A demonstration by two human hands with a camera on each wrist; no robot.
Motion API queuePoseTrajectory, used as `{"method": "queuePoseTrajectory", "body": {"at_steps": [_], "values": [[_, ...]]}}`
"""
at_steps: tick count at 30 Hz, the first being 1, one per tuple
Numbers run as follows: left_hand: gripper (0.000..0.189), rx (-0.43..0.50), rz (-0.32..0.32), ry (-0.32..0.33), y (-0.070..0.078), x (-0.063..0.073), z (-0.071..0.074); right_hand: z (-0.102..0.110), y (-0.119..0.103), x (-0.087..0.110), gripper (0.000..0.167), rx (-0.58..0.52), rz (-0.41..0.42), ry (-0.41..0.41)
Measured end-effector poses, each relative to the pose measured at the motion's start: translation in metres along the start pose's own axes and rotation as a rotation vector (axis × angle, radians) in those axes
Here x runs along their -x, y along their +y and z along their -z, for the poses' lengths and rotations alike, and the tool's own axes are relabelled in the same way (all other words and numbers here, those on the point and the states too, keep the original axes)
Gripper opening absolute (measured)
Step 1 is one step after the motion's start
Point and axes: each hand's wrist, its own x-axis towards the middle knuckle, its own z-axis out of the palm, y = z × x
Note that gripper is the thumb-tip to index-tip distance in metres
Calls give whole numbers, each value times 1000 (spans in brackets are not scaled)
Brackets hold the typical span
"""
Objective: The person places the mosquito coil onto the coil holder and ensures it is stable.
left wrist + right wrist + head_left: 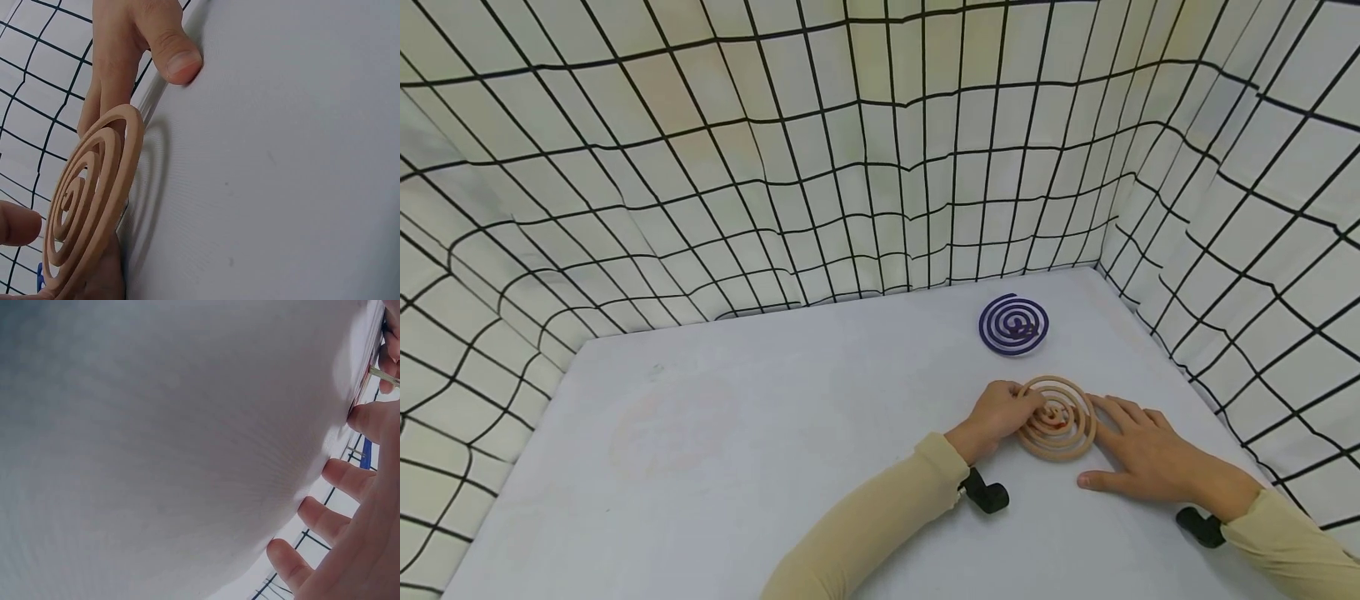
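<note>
A tan mosquito coil is at the right part of the white table, with something reddish showing at its centre. My left hand pinches the coil at its left side, fingers reaching over the rings. In the left wrist view the coil leans at an angle and casts a ringed shadow on the table. Against the coil's right edge lies my right hand, fingers spread and fairly straight. Its fingertips touch the table in the right wrist view, with the thumb set apart from the coil.
Behind the tan coil lies a purple spiral coil. White walls with a black grid enclose the table at the back and both sides. Black wrist camera mounts stick out below both wrists.
</note>
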Motion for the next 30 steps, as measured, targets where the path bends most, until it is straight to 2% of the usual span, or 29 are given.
{"method": "queuePoseTrajectory", "body": {"at_steps": [12,20,26,30], "values": [[21,-14,1,13,2,0,7,-1,0,0,94,-10,-3,-5],[29,-92,-15,46,7,-1,14,-1,0,1,93,-16,-1,-1],[33,-190,-21,76,10,-1,20,-2,0,1,93,-13,3,7],[36,-209,-20,86,12,0,25,-1,0,2,92,-15,10,14]]}}
